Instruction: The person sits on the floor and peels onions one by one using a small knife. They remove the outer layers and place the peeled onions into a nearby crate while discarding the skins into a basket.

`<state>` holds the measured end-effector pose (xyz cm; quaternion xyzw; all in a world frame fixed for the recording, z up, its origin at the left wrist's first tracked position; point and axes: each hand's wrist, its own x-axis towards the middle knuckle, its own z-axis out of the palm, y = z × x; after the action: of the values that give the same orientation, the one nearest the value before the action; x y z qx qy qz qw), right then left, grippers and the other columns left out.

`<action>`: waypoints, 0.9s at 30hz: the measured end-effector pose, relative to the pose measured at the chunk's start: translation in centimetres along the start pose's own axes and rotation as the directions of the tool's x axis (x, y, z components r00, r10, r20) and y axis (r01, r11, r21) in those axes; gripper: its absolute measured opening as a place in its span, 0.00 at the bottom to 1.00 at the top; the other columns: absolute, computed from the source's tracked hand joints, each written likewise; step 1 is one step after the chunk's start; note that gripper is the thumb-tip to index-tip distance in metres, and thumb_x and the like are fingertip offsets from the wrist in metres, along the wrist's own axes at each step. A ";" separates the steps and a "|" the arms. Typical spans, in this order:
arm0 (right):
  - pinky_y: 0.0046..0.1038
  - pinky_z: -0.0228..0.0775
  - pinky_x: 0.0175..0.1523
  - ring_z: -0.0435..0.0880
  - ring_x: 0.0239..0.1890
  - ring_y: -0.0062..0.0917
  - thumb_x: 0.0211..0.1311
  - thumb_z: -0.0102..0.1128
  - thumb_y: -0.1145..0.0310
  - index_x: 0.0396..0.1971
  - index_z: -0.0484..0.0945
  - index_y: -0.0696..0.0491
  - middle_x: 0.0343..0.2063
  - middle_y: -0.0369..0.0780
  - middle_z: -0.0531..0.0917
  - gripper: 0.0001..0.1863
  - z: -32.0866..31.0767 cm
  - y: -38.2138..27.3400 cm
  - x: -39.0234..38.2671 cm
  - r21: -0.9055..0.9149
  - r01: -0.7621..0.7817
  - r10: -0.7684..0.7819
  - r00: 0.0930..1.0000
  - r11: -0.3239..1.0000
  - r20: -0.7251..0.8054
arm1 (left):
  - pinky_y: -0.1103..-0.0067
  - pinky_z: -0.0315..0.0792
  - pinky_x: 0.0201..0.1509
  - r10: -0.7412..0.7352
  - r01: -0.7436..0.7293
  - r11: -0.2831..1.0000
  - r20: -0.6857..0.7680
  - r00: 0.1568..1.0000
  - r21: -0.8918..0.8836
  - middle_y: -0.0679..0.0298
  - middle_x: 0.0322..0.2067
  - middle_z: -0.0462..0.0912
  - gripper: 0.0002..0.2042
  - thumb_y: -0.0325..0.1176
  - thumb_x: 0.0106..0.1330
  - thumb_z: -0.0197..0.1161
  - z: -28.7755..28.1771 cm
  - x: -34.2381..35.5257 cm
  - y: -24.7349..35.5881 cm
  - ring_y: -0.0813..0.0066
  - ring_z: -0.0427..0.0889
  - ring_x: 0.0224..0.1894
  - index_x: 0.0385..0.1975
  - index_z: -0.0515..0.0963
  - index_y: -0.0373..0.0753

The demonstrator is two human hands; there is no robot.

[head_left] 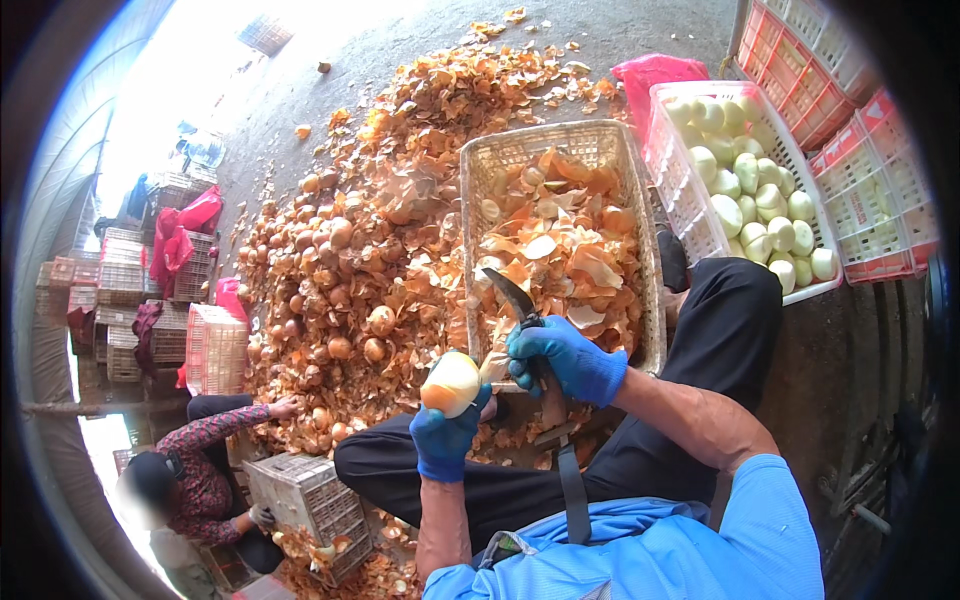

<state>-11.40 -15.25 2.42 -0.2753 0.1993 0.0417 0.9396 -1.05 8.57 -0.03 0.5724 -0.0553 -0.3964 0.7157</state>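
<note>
In my blue-gloved left hand [445, 440] sits a partly peeled onion [452, 385], pale with a strip of brown skin still on its side. My right hand [568, 358], gloved in blue too, is closed round the handle of a knife with a dark curved blade [512, 296]. The blade points up and away to the left, apart from the onion. Both hands are over the near edge of a pale plastic crate [652, 290] heaped with loose onion skins [560, 245].
Unpeeled onions [335, 290] and skins cover the floor left of the crate. At the right stands a crate of peeled onions [765, 200], beside stacked red and white crates [870, 190]. At lower left a co-worker [205, 480] sits by an upturned crate [310, 500].
</note>
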 end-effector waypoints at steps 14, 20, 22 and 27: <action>0.21 0.73 0.30 0.79 0.25 0.16 0.67 0.65 0.63 0.33 0.81 0.56 0.23 0.35 0.82 0.11 -0.8 0.5 1.5 -0.389 0.170 -0.323 0.871 0.906 -0.371 | 0.52 0.66 0.73 -0.106 0.184 0.713 0.155 0.982 -0.677 0.41 0.66 0.68 0.39 0.38 0.61 0.70 0.8 1.2 0.0 0.41 0.72 0.65 0.70 0.60 0.31; 0.34 0.76 0.37 0.88 0.31 0.36 0.60 0.67 0.63 0.36 0.85 0.56 0.29 0.49 0.85 0.12 0.6 2.4 0.8 -0.752 0.359 -0.478 0.876 0.552 0.067 | 0.60 0.74 0.67 -0.072 0.083 0.902 0.040 0.997 -0.423 0.51 0.59 0.76 0.37 0.32 0.60 0.69 2.5 0.8 0.2 0.53 0.78 0.61 0.69 0.62 0.33; 0.35 0.77 0.39 0.87 0.33 0.40 0.60 0.66 0.63 0.37 0.85 0.56 0.29 0.49 0.85 0.12 1.1 1.7 0.2 -0.829 0.348 -0.453 0.882 0.438 0.132 | 0.66 0.79 0.60 -0.049 0.071 0.935 0.072 0.996 -0.347 0.54 0.57 0.77 0.38 0.32 0.57 0.71 2.7 0.8 0.6 0.58 0.81 0.57 0.68 0.63 0.34; 0.37 0.78 0.42 0.86 0.36 0.45 0.60 0.66 0.64 0.41 0.85 0.56 0.30 0.49 0.85 0.14 1.2 1.1 0.0 -0.884 0.378 -0.466 0.857 0.275 0.221 | 0.73 0.81 0.50 -0.014 0.026 0.985 0.069 0.998 -0.168 0.57 0.54 0.78 0.40 0.29 0.50 0.73 3.8 0.7 1.6 0.65 0.83 0.50 0.67 0.64 0.35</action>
<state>-11.22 -13.71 2.78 -0.7820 0.1017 -0.1186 0.6033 -1.82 5.26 2.34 0.4965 -0.0401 -0.4259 0.7553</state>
